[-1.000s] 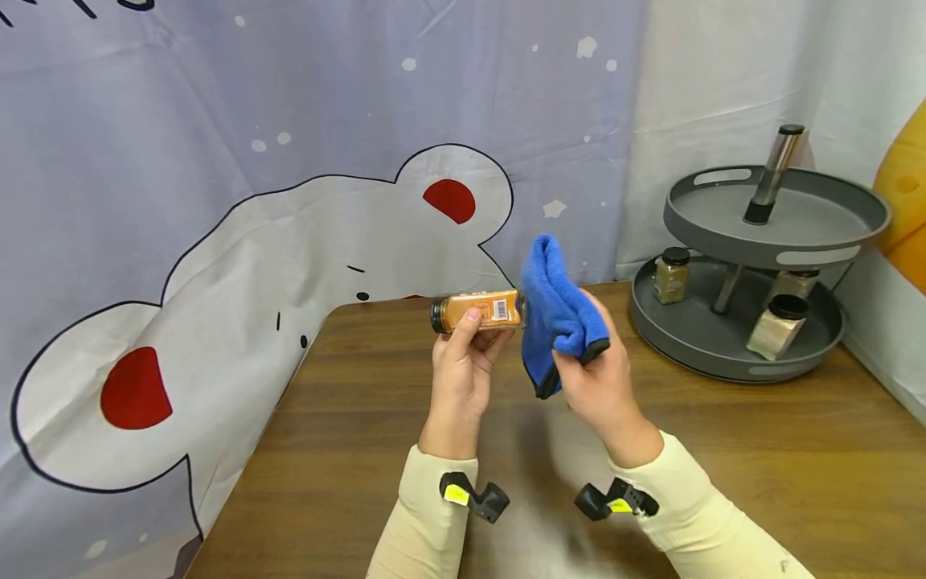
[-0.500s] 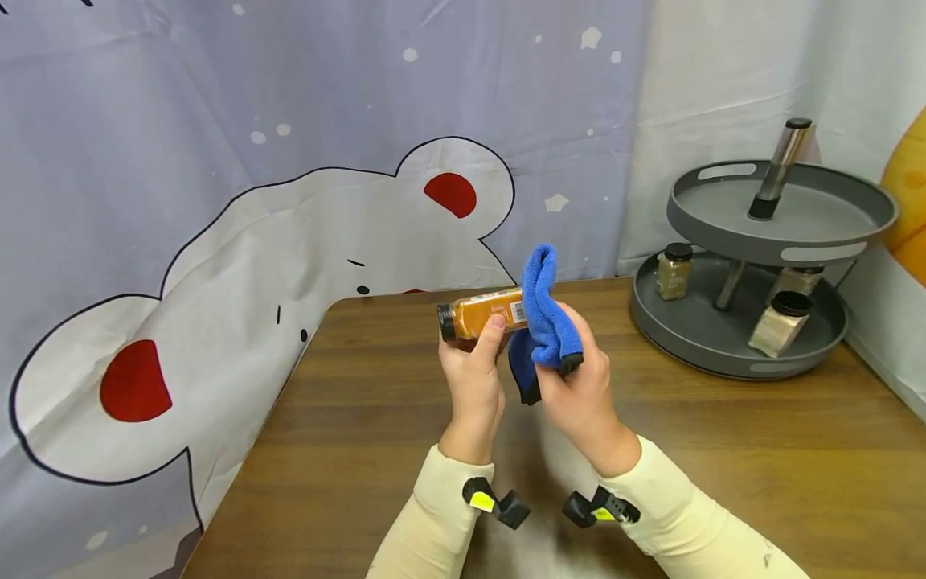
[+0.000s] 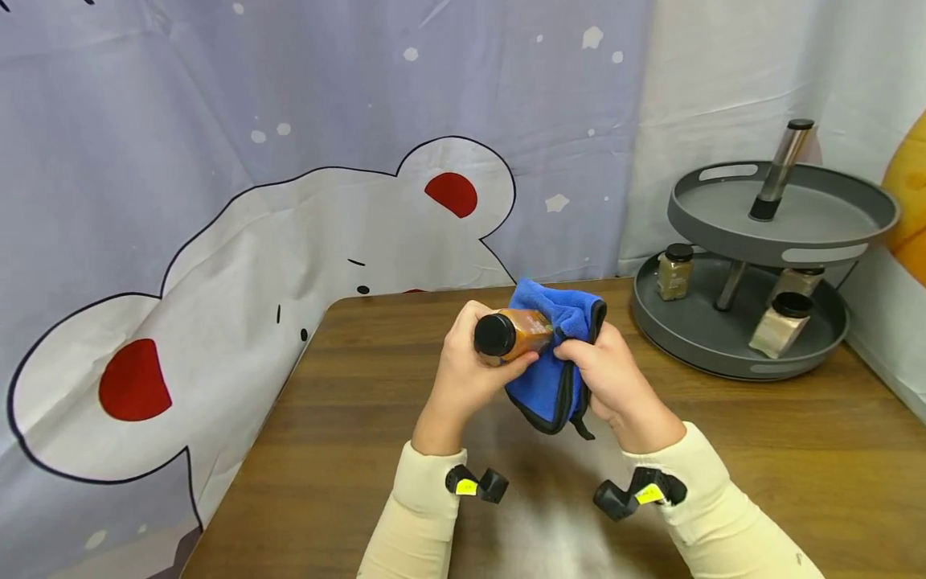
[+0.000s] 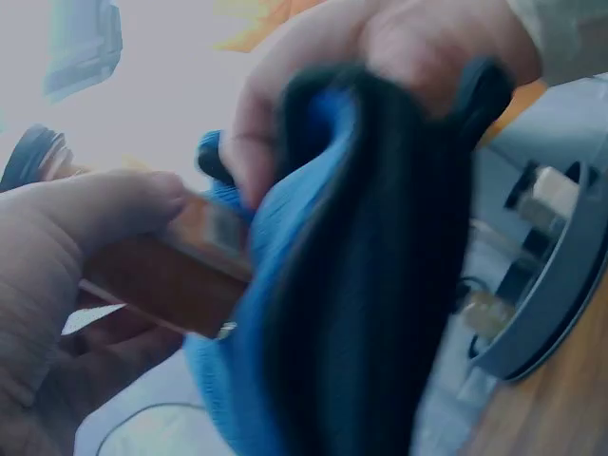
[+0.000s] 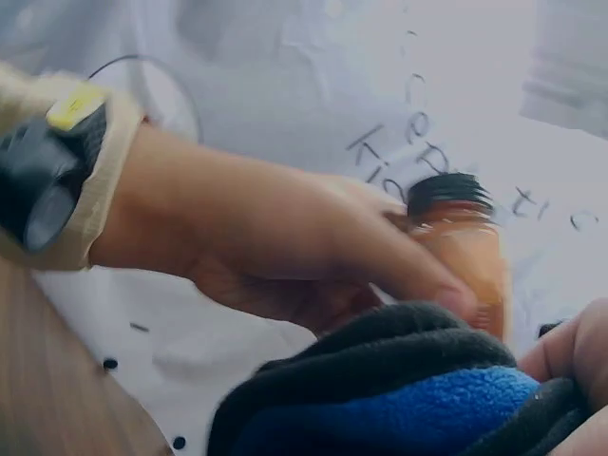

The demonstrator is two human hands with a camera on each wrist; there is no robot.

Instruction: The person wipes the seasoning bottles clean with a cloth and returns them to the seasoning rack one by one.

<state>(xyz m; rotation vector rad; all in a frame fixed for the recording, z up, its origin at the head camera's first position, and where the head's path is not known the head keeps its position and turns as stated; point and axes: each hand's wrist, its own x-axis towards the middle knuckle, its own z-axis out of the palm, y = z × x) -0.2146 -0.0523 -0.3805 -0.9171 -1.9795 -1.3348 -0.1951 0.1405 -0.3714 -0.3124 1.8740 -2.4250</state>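
An orange spice jar (image 3: 526, 331) with a black lid (image 3: 495, 334) is gripped by my left hand (image 3: 466, 370), its lid tipped toward the head camera. My right hand (image 3: 615, 374) holds a folded blue cloth (image 3: 538, 386) with black edging against the jar's far end. In the left wrist view the cloth (image 4: 285, 285) covers the jar's base, and the right fingers press in from above. The right wrist view has the jar (image 5: 465, 261) upright in the left hand (image 5: 285, 228), its lower part hidden behind the cloth (image 5: 399, 408).
At the right stands a grey two-tier turntable rack (image 3: 738, 362). Its lower tier bears several spice jars, among them a black-lidded jar (image 3: 674, 273) and a pale one (image 3: 777, 328). A wooden table (image 3: 347, 450) lies beneath, with a printed curtain (image 3: 325, 96) behind it.
The jar has turned from lying sideways to pointing its lid toward the head camera. The cloth has moved down and wrapped around the jar's far end, its black-edged flap now hanging below.
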